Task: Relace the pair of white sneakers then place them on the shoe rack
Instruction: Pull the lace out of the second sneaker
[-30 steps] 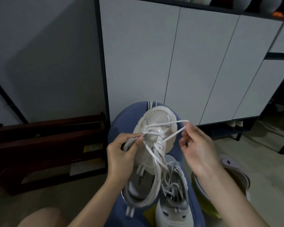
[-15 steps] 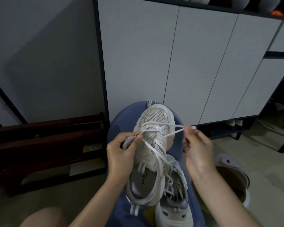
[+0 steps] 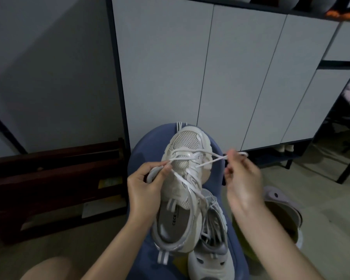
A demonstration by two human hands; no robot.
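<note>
Left hand [image 3: 148,188] is pinching the flat white lace [image 3: 187,183] beside the white mesh sneaker [image 3: 182,190] on the blue stool [image 3: 141,150] — right hand [image 3: 241,183] is pinching its far-right end; limp, slippery cord — best gripped near the tip.

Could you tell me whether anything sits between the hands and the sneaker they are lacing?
Nothing visible does: the left hand pinches the lace at the sneaker, and the right hand pulls the lace sideways.
</note>
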